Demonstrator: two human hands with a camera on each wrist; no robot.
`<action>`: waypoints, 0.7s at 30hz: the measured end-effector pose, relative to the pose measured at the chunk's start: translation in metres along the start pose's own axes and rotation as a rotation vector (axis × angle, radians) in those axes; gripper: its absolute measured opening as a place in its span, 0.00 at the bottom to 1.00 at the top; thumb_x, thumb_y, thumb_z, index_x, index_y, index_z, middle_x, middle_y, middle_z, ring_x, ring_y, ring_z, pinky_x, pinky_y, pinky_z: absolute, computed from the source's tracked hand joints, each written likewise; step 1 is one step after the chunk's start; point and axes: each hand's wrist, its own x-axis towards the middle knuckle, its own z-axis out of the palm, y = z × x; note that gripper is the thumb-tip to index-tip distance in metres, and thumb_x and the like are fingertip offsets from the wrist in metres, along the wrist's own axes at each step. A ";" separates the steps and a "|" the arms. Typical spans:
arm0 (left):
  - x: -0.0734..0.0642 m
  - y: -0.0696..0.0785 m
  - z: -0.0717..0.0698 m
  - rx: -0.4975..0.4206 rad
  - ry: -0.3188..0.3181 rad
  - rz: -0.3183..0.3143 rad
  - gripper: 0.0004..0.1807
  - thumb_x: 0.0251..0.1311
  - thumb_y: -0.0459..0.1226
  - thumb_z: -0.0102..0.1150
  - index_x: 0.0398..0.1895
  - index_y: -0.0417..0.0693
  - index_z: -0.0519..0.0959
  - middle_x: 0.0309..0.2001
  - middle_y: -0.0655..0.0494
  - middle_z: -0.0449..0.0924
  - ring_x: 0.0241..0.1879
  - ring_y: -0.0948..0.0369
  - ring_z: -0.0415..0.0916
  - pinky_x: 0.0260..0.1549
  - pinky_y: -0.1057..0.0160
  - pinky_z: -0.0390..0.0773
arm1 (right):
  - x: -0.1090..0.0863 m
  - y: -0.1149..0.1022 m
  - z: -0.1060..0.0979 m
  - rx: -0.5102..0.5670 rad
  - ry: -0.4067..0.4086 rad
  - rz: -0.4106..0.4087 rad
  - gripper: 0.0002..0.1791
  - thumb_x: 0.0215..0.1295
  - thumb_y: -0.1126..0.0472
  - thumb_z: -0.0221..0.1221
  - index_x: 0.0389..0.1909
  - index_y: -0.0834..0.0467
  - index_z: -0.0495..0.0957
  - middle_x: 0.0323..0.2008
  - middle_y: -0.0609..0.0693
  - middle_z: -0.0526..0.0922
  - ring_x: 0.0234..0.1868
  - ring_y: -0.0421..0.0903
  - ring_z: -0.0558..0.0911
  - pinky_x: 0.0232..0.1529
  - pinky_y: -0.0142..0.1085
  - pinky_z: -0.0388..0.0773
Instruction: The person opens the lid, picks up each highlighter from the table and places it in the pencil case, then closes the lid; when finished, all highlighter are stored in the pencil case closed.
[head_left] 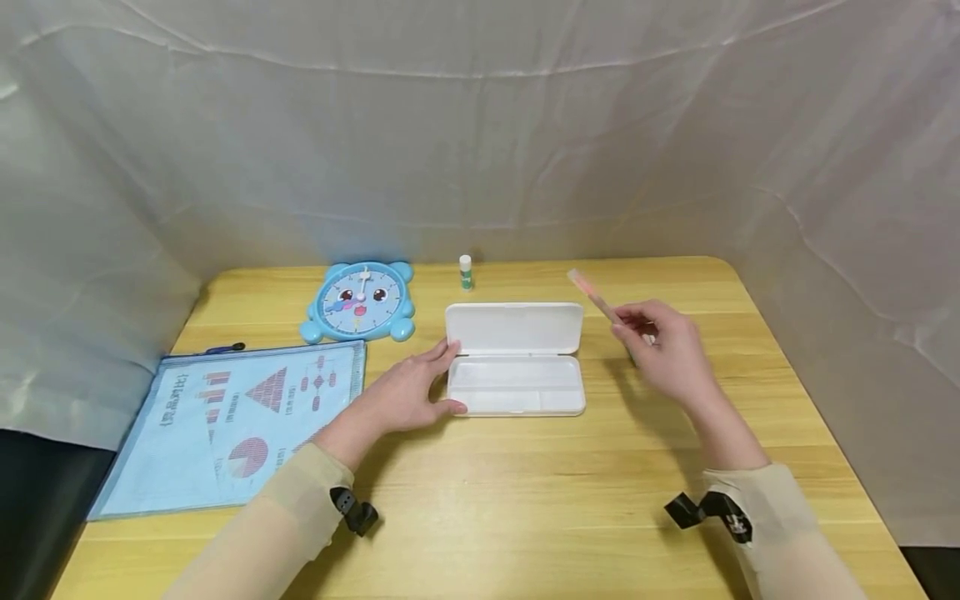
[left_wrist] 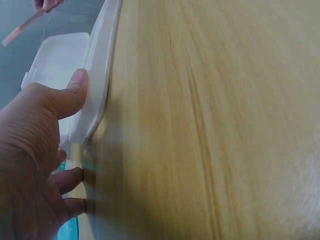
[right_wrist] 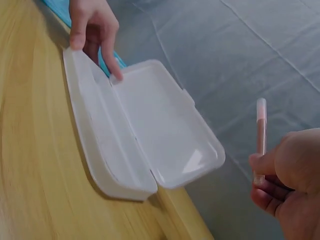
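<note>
Above the right side of the table [head_left: 525,508], the slim pen [head_left: 595,298], probably light, stiff and slightly slippery (so best pinched near mid-barrel), is clamped near one end in the right hand's [head_left: 667,350] fingers, while the left hand's [head_left: 405,390] spread fingers touch the open pencil case's [head_left: 517,328] left end.

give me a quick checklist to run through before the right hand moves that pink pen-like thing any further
1. Grip: ok; the right hand pinches the pink pen-like item near one end.
2. Lid up: ok; the lid of the white case is open.
3. Case steadied: ok; the left hand touches its left end.
4. Item over the case: not ok; it is held off to the right.
5. White-capped tube apart from the case: ok; it stands behind it.
6. Which end is the item's tip: cannot tell; no tip shows clearly.
</note>
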 end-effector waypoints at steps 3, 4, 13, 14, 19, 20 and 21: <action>0.000 0.000 0.000 -0.003 -0.003 -0.006 0.57 0.64 0.62 0.69 0.86 0.49 0.51 0.83 0.43 0.49 0.77 0.43 0.60 0.74 0.48 0.64 | 0.002 -0.008 0.005 -0.011 -0.024 -0.031 0.09 0.69 0.70 0.68 0.48 0.65 0.87 0.37 0.55 0.87 0.36 0.48 0.81 0.35 0.26 0.74; 0.000 0.000 0.000 -0.004 -0.002 -0.006 0.57 0.64 0.62 0.69 0.86 0.49 0.51 0.83 0.43 0.49 0.77 0.43 0.60 0.74 0.47 0.64 | 0.003 -0.010 0.007 -0.011 -0.035 -0.041 0.08 0.70 0.70 0.68 0.48 0.65 0.87 0.37 0.54 0.87 0.36 0.48 0.81 0.35 0.28 0.74; 0.000 0.000 0.000 -0.004 0.006 -0.005 0.57 0.64 0.62 0.69 0.86 0.48 0.51 0.83 0.43 0.49 0.77 0.43 0.60 0.74 0.47 0.64 | 0.008 -0.020 0.030 0.000 -0.141 -0.169 0.08 0.68 0.72 0.69 0.45 0.61 0.88 0.38 0.49 0.86 0.38 0.48 0.83 0.47 0.37 0.74; 0.000 0.000 0.000 -0.006 0.007 -0.004 0.57 0.64 0.62 0.69 0.86 0.48 0.51 0.83 0.43 0.50 0.77 0.43 0.60 0.74 0.47 0.64 | 0.008 -0.020 0.033 0.004 -0.155 -0.186 0.08 0.67 0.73 0.69 0.44 0.61 0.88 0.38 0.48 0.86 0.39 0.47 0.84 0.47 0.39 0.75; 0.000 0.000 0.001 -0.009 0.011 -0.006 0.57 0.64 0.62 0.69 0.86 0.48 0.51 0.83 0.44 0.50 0.77 0.43 0.60 0.74 0.48 0.64 | 0.009 -0.023 0.046 0.025 -0.238 -0.208 0.10 0.67 0.73 0.69 0.46 0.60 0.89 0.39 0.47 0.87 0.39 0.45 0.83 0.44 0.43 0.79; 0.000 0.000 0.001 -0.009 0.012 -0.005 0.57 0.63 0.61 0.70 0.86 0.48 0.52 0.83 0.43 0.50 0.77 0.43 0.60 0.74 0.47 0.64 | 0.009 -0.024 0.049 0.030 -0.260 -0.199 0.10 0.68 0.73 0.68 0.46 0.60 0.89 0.40 0.47 0.86 0.40 0.45 0.83 0.40 0.42 0.82; 0.000 0.000 0.001 -0.007 0.012 -0.005 0.57 0.63 0.62 0.70 0.86 0.48 0.52 0.83 0.43 0.50 0.77 0.43 0.60 0.74 0.48 0.64 | 0.009 -0.024 0.051 0.030 -0.277 -0.190 0.10 0.68 0.73 0.68 0.47 0.61 0.89 0.40 0.47 0.86 0.40 0.45 0.83 0.39 0.42 0.82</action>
